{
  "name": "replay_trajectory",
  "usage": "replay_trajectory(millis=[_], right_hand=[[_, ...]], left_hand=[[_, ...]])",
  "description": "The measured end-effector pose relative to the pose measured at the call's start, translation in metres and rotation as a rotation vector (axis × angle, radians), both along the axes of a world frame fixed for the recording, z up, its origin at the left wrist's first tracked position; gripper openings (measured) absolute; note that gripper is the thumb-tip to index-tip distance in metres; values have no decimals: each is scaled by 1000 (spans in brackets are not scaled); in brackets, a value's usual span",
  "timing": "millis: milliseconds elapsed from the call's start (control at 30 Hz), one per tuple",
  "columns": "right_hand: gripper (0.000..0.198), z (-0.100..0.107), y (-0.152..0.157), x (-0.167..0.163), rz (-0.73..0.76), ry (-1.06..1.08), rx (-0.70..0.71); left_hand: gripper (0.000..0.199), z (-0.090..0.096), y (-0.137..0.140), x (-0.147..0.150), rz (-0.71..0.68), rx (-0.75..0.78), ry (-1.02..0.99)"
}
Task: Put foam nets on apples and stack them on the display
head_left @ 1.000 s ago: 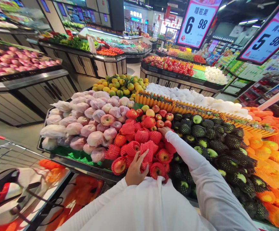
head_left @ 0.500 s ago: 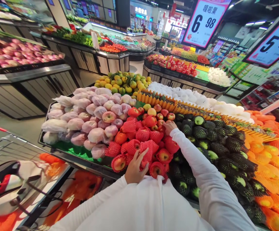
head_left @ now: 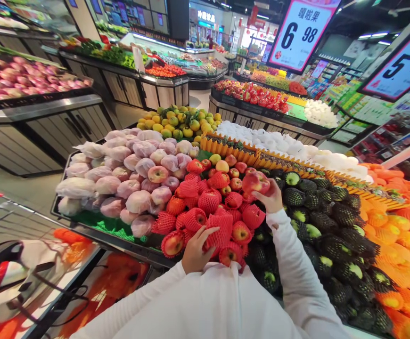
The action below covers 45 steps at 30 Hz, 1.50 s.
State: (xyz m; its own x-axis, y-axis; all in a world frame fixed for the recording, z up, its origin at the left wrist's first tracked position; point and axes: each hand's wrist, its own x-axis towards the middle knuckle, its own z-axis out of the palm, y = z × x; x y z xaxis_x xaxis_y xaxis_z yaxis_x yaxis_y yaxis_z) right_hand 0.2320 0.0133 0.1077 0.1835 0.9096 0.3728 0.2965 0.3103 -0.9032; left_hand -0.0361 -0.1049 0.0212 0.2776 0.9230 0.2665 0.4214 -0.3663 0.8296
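My right hand (head_left: 271, 197) holds a bare red apple (head_left: 255, 182) up over the right side of the apple pile, its fingers wrapped round the fruit. Low at the front, my left hand (head_left: 198, 250) has its fingers bent round the left side of a red foam net (head_left: 221, 230); whether fruit is inside that net cannot be made out. Around both hands lie apples in red foam nets (head_left: 209, 201), with several bare apples (head_left: 222, 166) behind them.
Left of the pile are wrapped pinkish fruit (head_left: 139, 201); right are dark-netted green fruit (head_left: 299, 197) and orange-netted fruit (head_left: 399, 245). Yellow-green fruit (head_left: 180, 120) sit behind. A shopping cart (head_left: 0, 221) with a bag stands at left. Price signs (head_left: 302, 35) hang overhead.
My right hand has lifted a bare apple from the back right of the pile and come slightly right and nearer. My left hand stays at the red foam net.
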Motion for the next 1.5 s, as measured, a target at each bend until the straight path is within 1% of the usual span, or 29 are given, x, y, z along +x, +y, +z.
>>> replay_trajectory(millis=[33,100,200,233,300,333,367,400,433,500,533,600,700,767,800,833,900,933,967,1000,1067,1100,1167,1200,1267,1300,1367,1433,1500], right_hand=[[67,-9,-12,-4,25,63,-16],[71,-27,-37,-12,68,111,-54],[73,-40,-74,-22,156,69,-133],[73,-39,-84,-26,180,11,-151],[75,-34,-102,-31,181,-185,-150],[76,-31,-108,-34,149,-299,-128],[77,-27,-113,-37,110,-405,-104],[77,-25,-117,-40,70,-487,-83],[76,-24,-120,-42,38,-541,-70],[76,-26,-122,-48,11,-577,-68],[75,-28,-123,-51,15,-582,-72],[75,-33,-124,-57,39,-592,-78],[74,-37,-126,-64,103,-583,-60],[73,-38,-129,-69,120,-554,-31],[72,-39,-130,-70,127,-541,-15],[70,-39,-132,-72,139,-534,-1],[66,-40,-136,-75,188,-519,21],[65,-40,-138,-77,214,-508,32],[65,-39,-139,-77,228,-490,45],[64,-38,-141,-78,224,-463,58],[58,-32,-143,-77,185,-383,68],[50,-28,-144,-77,174,-331,59],[29,-21,-145,-76,223,-209,9],[26,-19,-145,-76,278,-153,-18],[28,-20,-145,-78,366,-73,-72],[28,-22,-145,-80,377,-47,-104],[26,-31,-145,-85,349,41,-193],[29,-41,-145,-88,332,242,-303],[36,-50,-146,-89,369,462,-412]], left_hand=[[46,0,0,-1,19,-4,-32],[36,0,1,-2,74,-16,-91],[14,6,6,-6,183,25,-136],[13,10,9,-8,224,65,-143],[15,18,15,-12,268,167,-170],[15,22,18,-13,243,213,-210],[14,27,20,-15,186,238,-277],[14,30,21,-15,114,229,-362],[13,34,21,-15,42,185,-444],[13,39,20,-12,-28,50,-543],[13,41,19,-9,-20,-10,-547],[11,44,18,-2,25,-79,-511],[10,44,21,9,-10,-169,-475],[12,41,22,16,-41,-236,-460],[17,38,22,19,-54,-280,-470],[27,35,21,21,-83,-344,-498],[49,29,17,25,-196,-520,-599],[52,27,15,26,-246,-596,-655],[50,25,14,27,-264,-645,-705],[46,24,13,27,-238,-670,-744],[46,25,12,26,-102,-666,-789],[50,27,12,25,-41,-652,-798],[57,32,14,23,42,-614,-802],[61,34,14,22,66,-591,-794],[63,35,15,22,95,-569,-786],[63,35,15,22,98,-573,-789],[66,32,14,22,75,-593,-800],[66,28,13,21,67,-609,-808],[59,24,13,21,86,-612,-837]])
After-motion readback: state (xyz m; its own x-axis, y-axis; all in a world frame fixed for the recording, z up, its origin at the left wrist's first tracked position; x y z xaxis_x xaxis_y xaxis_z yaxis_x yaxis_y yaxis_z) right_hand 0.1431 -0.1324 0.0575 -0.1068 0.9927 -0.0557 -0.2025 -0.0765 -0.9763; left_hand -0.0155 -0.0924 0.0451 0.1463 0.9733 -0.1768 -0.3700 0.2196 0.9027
